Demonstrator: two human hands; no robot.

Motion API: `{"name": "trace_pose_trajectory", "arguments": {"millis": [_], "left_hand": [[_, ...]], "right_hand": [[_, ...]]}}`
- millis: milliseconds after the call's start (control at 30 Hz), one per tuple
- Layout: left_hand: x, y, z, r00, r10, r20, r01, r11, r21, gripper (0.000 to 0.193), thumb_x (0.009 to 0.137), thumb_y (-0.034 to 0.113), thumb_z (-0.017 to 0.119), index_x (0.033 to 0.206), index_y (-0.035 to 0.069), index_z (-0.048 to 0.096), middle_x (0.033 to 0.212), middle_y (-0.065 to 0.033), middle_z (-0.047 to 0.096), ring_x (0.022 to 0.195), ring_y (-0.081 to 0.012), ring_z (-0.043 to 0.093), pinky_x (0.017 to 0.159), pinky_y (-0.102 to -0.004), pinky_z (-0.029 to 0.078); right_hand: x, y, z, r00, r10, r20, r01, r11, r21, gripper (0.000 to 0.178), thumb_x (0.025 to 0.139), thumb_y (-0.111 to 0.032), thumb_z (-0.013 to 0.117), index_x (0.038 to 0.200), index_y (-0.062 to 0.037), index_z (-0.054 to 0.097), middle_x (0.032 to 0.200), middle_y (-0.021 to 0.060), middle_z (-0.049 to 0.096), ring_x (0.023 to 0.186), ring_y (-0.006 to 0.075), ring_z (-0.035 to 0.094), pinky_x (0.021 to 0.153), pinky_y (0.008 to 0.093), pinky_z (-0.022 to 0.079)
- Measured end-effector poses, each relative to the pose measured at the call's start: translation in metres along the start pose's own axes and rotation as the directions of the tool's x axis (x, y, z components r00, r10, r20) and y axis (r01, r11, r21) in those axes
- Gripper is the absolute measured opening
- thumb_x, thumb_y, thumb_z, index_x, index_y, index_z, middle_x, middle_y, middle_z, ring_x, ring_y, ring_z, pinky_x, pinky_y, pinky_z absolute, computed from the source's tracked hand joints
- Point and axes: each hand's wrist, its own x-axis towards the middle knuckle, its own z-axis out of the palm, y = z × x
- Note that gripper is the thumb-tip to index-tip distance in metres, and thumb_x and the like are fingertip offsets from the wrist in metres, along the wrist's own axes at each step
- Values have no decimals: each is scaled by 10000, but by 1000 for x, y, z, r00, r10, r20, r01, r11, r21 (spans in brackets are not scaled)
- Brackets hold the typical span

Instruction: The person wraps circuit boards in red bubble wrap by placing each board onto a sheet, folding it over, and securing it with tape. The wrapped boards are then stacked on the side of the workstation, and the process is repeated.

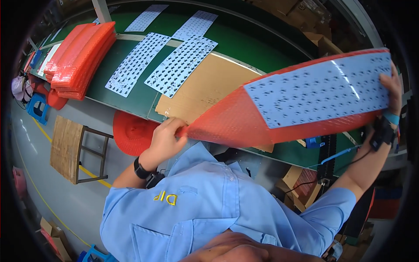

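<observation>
A red bubble-wrap bag stretches across in front of my chest. On or in it lies a white circuit board with rows of small dark parts; whether the film covers the board I cannot tell. My left hand is closed on the gathered left end of the bag. At the far right my right hand grips the board's right end together with the bag, its thumb over the board's face. Two more white boards, a left one and a right one, lie on the green bench beyond.
A thick stack of red bubble-wrap bags stands on the bench's left. Brown cardboard lies under the held bag. More boards rest on the green surface behind. A wooden-topped stool and a red round seat are at left.
</observation>
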Motion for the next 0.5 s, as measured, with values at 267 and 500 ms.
{"name": "trace_pose_trajectory", "arguments": {"millis": [267,500], "left_hand": [[-49,-169,-4,861,40,-507,164,922,351,107,781,51,647,878,20,681,889,-122,684,794,-308,661,750,-364,524],[-56,-119,-79,857,-158,491,380,837,-393,291,825,-69,520,1047,-40,706,933,-62,698,899,-145,629,796,-277,492]], "right_hand": [[-9,-58,4,624,468,-626,-222,874,432,592,738,-138,714,1263,64,531,1082,178,665,939,265,667,891,376,537],[-13,6,3,999,-32,8,33,949,-313,435,847,-152,688,1247,-7,597,1019,84,677,905,168,672,811,302,553]]}}
